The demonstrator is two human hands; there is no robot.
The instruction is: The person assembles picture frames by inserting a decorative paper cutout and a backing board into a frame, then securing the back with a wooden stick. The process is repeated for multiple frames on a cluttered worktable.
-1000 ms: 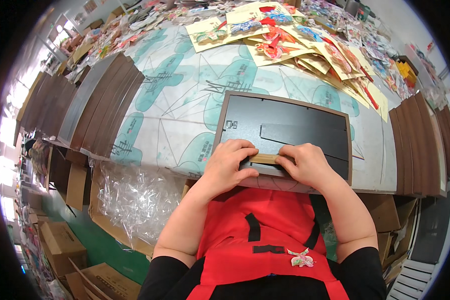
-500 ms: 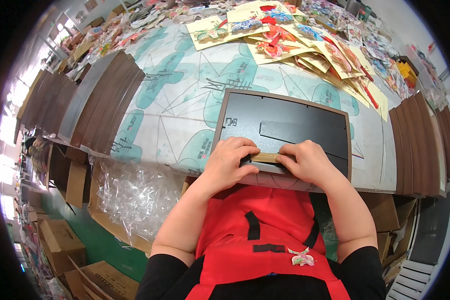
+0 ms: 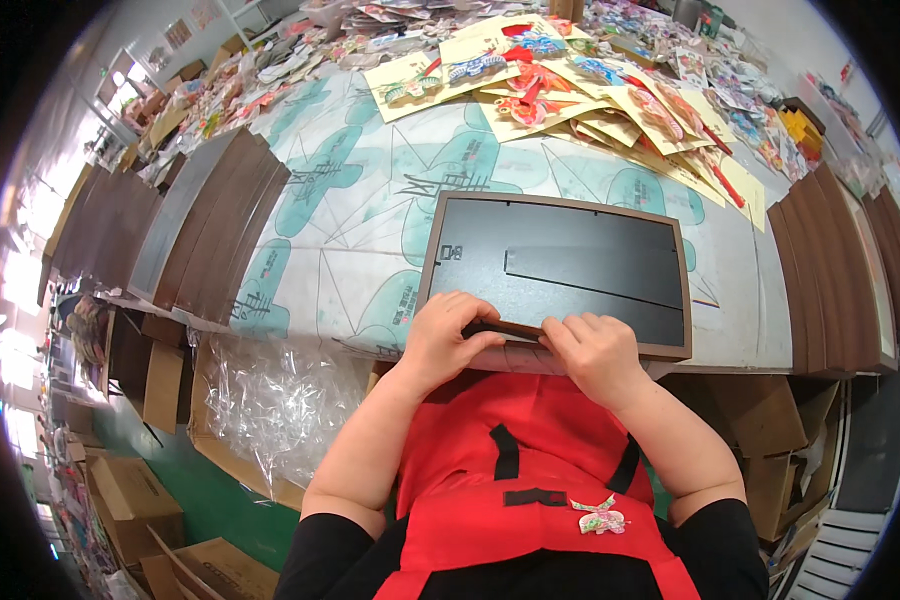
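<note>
And the tan face has gone from view! A slim brown strip (image 3: 519,328) shows almost edge-on now, lower against the frame (image 3: 570,255), which lies back-up along the bench's (image 3: 355,235) near edge, right of centre. Left hand (image 3: 440,332) and right hand (image 3: 600,357) have shifted down with it, both narrow, seemingly pinching its ends. That looks like a tilt, putting the work at the frame's near rim; contact there can't be told.
</note>
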